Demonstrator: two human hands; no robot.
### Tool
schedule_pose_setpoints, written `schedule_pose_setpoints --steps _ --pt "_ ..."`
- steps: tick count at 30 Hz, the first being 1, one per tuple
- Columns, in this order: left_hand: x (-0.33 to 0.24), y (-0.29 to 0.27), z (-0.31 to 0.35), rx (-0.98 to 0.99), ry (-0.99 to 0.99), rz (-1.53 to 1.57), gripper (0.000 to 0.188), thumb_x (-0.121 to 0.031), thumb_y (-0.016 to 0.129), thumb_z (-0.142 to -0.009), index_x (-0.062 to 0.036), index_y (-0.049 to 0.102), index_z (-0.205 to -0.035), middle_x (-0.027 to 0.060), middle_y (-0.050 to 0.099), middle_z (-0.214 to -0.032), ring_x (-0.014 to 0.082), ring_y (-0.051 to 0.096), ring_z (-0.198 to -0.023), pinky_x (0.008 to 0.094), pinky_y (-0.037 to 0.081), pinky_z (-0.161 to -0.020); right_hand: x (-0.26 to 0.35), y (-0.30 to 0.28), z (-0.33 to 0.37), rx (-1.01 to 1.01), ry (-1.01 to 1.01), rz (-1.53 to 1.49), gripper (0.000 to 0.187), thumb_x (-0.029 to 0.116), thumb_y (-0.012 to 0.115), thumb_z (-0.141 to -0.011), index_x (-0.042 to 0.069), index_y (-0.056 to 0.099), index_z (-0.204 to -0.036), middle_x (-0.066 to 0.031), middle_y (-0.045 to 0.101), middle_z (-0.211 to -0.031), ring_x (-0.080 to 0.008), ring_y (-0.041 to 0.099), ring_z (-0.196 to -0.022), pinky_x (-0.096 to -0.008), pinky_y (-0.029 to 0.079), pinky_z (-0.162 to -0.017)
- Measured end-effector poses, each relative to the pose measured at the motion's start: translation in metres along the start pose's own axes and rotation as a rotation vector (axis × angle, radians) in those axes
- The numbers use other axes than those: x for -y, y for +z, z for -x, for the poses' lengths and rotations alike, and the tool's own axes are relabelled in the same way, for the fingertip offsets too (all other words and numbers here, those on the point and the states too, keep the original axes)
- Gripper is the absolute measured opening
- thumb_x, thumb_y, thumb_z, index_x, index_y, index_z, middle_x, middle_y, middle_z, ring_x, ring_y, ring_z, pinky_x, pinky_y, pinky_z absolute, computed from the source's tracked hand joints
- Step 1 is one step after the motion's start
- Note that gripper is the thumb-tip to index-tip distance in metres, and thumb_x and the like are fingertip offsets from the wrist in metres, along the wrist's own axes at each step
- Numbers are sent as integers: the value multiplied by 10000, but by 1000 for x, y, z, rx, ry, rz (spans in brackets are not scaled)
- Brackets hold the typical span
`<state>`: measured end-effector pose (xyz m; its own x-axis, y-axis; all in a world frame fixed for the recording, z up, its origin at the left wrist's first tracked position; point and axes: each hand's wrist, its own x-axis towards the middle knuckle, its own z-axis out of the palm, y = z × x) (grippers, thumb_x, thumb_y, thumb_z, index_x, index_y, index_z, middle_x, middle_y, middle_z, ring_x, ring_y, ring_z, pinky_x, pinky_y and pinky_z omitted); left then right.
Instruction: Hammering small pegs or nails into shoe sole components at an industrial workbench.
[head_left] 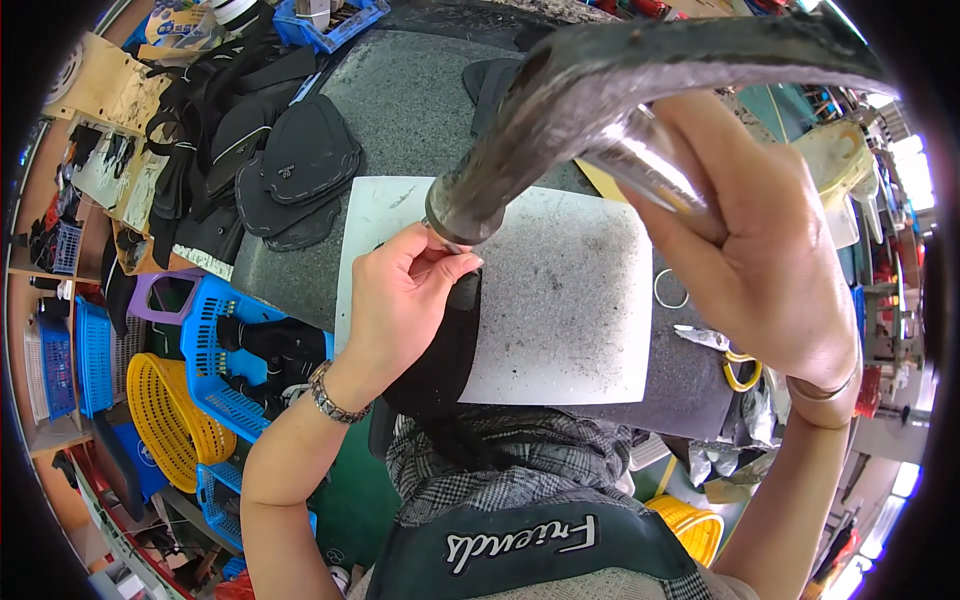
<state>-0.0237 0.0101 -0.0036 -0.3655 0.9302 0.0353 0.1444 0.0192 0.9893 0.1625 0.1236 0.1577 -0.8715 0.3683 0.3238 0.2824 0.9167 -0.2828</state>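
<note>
One curled hand (775, 245) around hammer (590, 85)

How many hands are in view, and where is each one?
2: the left hand, pinched over the white board, and the right hand, gripping the hammer. Any others farther off may be hidden.

left grip (402, 300): pinching at the tips, low | left wrist (353, 374): by near-left corner of table (405, 105) | right grip (758, 240): curled, raised | right wrist (832, 370): near right edge
</note>
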Motion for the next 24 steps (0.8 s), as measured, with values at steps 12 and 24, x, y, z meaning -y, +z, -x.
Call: schedule_pose_setpoints --steps 12,24 --pt "-9 1 1 -37 251 -376 68 14 603 -860 17 545 -894 108 602 -743 217 675 -729 301 532 -618 -3 19 5 465 150 90 380 37 621 -754 18 463 -1098 -198 557 -686 -407 567 -688 -488 445 -622" --pt "-5 -23 51 -149 -43 118 56 66 533 -901 18 514 -924 88 664 -883 116 646 -898 220 495 -756 1 59 31 493 -79 161 253 8 560 -753 -28 490 -994 -126 572 -681 -296 607 -540 -379 506 -474"
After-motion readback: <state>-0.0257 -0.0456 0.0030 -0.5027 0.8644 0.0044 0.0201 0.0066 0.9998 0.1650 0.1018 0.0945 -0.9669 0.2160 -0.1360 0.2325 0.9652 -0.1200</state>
